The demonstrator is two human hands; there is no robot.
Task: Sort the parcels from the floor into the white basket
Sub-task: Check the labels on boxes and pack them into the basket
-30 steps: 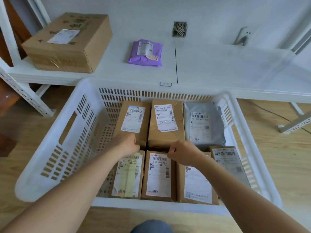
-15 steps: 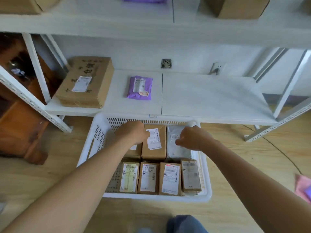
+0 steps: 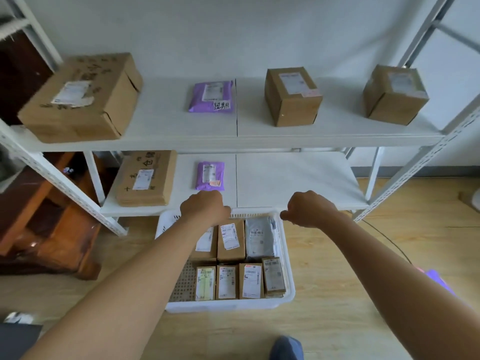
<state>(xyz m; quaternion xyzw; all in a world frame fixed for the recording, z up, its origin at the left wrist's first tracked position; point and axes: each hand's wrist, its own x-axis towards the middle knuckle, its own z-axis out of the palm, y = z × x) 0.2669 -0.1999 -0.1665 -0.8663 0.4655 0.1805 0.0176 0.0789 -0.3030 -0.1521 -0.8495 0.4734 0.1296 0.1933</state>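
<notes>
Here, both hands hang in front of the white basket [image 3: 228,305], which sits on the wooden floor just in front of the lowest shelf [image 3: 293,178]. The left hand [image 3: 205,207] shows its back to the camera with the fingers curled under; nothing can be seen in them, though what lies beneath the knuckles is hidden. The right hand [image 3: 307,209] is also loosely fisted, its fingertips [image 3: 285,216] pointing toward the left hand, and it appears to hold nothing.

Below and nearer than the fingers, the parcels [image 3: 231,240] fill the basket in two tidy rows. Three lie in the far row, just under the left knuckles: two brown cartons and a grey mailer [image 3: 259,236]. Four narrower brown ones lie in the near row, labels up. They are probably packed edge to edge so the labels stay readable and nothing slides.

Beyond the fingers, a purple mailer [image 3: 210,175] and a flat carton [image 3: 146,178] rest on the lowest shelf; these look like stored stock, not part of the sort. Another purple item [image 3: 439,280] shows on the floor past the right forearm, so the sorting may not be finished.
</notes>
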